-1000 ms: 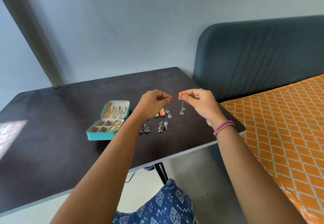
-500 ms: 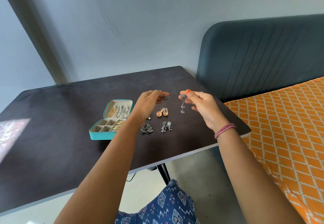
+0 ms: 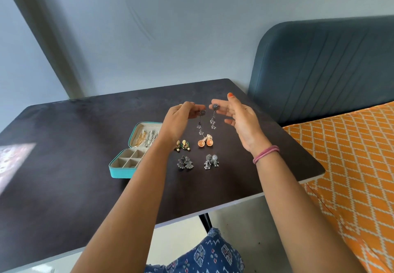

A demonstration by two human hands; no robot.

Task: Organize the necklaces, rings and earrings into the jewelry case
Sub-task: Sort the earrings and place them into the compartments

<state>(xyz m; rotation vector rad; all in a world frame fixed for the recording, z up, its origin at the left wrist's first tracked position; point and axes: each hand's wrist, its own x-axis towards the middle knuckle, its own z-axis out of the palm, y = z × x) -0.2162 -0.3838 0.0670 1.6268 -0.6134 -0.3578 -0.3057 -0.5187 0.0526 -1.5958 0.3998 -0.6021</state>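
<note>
Head view: the teal jewelry case (image 3: 121, 171) lies open on the dark table (image 3: 64, 166), chains in its lid, its near compartments showing only lining; each hand pinches one dangling silver earring, left hand (image 3: 178, 121) with left earring (image 3: 201, 121), right hand (image 3: 238, 119) with right earring (image 3: 214, 114); four earring pairs (image 3: 197, 153) lie beside the case, well inside the table's edge.

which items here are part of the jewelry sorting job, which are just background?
Job:
- jewelry case, open
- long silver earrings, one in left hand, one in right hand
- orange earrings
- gold-green earrings
- two dark silver pairs

Background:
- table
- blue headboard
- orange bedcover
</note>
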